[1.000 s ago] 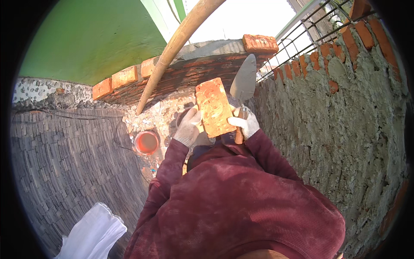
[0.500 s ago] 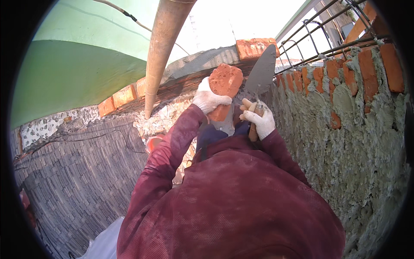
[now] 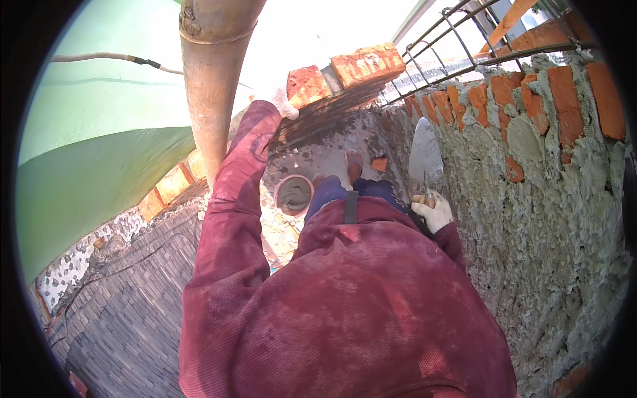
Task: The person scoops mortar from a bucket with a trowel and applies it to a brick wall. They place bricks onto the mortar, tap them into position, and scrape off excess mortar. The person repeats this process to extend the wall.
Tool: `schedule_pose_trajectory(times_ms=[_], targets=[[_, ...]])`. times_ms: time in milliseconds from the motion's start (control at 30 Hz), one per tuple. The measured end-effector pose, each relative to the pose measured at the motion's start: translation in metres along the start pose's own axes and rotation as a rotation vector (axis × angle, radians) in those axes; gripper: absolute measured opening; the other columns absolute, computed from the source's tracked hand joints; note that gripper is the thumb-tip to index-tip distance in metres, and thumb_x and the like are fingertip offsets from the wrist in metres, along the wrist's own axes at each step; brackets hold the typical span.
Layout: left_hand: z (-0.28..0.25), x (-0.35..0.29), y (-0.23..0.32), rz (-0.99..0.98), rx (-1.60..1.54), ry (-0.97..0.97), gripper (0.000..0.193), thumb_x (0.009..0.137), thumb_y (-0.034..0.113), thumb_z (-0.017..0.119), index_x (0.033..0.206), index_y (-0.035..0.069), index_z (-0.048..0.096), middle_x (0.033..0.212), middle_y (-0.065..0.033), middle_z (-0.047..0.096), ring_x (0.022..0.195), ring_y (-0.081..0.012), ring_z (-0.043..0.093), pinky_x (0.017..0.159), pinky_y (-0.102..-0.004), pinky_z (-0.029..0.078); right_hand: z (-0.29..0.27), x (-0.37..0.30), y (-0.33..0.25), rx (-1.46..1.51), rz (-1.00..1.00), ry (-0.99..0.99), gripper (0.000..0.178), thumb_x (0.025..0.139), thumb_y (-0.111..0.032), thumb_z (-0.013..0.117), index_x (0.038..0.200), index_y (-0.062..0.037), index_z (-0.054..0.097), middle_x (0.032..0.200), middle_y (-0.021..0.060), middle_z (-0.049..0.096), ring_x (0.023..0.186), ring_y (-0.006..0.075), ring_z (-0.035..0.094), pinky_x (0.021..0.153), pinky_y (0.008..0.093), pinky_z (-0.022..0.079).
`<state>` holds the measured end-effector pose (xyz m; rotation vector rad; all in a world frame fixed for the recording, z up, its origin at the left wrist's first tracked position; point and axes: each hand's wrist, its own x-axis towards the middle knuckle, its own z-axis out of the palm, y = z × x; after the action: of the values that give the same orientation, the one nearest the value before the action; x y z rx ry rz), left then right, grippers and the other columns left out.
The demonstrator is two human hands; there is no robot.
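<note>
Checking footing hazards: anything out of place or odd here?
Yes: a small brick piece lies on the ground beside the right foot, apart from the bricks atop the wall. That foot also looks bare, odd beside broken brick.

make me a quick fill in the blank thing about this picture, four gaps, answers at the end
1. The right hand grips a ____ by its handle.
2. The left hand is at the near left end of an orange-red ____ on top of the low wall.
3. The mortar in the round bucket is ____ in colour.
4. In the picture, the thick bamboo pole stands to the ____ of the bucket.

Missing words: trowel; brick; grey; left.
</note>
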<state>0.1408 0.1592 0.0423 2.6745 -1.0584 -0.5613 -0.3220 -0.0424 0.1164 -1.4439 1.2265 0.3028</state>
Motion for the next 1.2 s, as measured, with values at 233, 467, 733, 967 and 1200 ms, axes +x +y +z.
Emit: schedule_pose_trajectory(times_ms=[233,467,733,967,1200], targets=[[0.016,0.005,-0.001,-0.006,0.017,0.002,0.096,0.05,0.032,0.089,0.133,0.001,0.051,0.104,-0.0225,0.067,0.099,-0.0381,0.066,0.088,-0.046,0.054,0.009,0.005,-0.016,0.047,-0.003,-0.04,0.034,0.078,-0.01,0.08,0.107,0.0026,0.067,0.097,0.0079,0.07,0.085,0.0149,0.066,0.078,0.0299,0.054],[0.01,0.005,-0.002,0.016,-0.053,-0.015,0.092,0.055,0.031,0.089,0.133,0.001,0.052,0.103,-0.0228,0.068,0.097,-0.0389,0.066,0.086,-0.0463,0.055,0.012,0.015,-0.042,0.044,-0.061,-0.106,0.032,0.08,-0.01,0.079,0.106,0.0024,0.066,0.091,0.0053,0.068,0.078,0.014,0.064,0.071,0.0294,0.053],[0.009,-0.005,-0.009,-0.034,-0.102,-0.033,0.096,0.052,0.036,0.092,0.132,0.0,0.054,0.11,-0.0236,0.067,0.104,-0.0385,0.065,0.089,-0.046,0.054,0.027,0.018,-0.115,-0.281,-0.14,-0.12,0.037,0.085,-0.022,0.075,0.112,0.0,0.061,0.087,0.0152,0.069,0.077,0.0242,0.069,0.07,0.0359,0.054],[0.004,-0.069,-0.031,-0.133,-0.631,0.209,0.087,0.066,0.029,0.091,0.138,0.0,0.051,0.13,-0.0208,0.061,0.12,-0.0338,0.059,0.104,-0.041,0.047,0.081,0.065,-0.158,-0.636,-1.016,0.052,0.043,0.091,-0.023,0.063,0.128,-0.002,0.054,0.118,0.0281,0.064,0.105,0.0455,0.064,0.089,0.0487,0.053],[0.036,-0.071,-0.057,-0.249,-0.609,0.245,0.088,0.068,0.033,0.09,0.139,0.001,0.051,0.132,-0.0211,0.059,0.123,-0.0346,0.057,0.105,-0.042,0.045,0.151,0.092,-0.195,-0.747,-1.059,-0.06,0.043,0.098,-0.024,0.057,0.133,-0.0051,0.043,0.111,0.0273,0.061,0.098,0.0459,0.065,0.083,0.0513,0.054]])
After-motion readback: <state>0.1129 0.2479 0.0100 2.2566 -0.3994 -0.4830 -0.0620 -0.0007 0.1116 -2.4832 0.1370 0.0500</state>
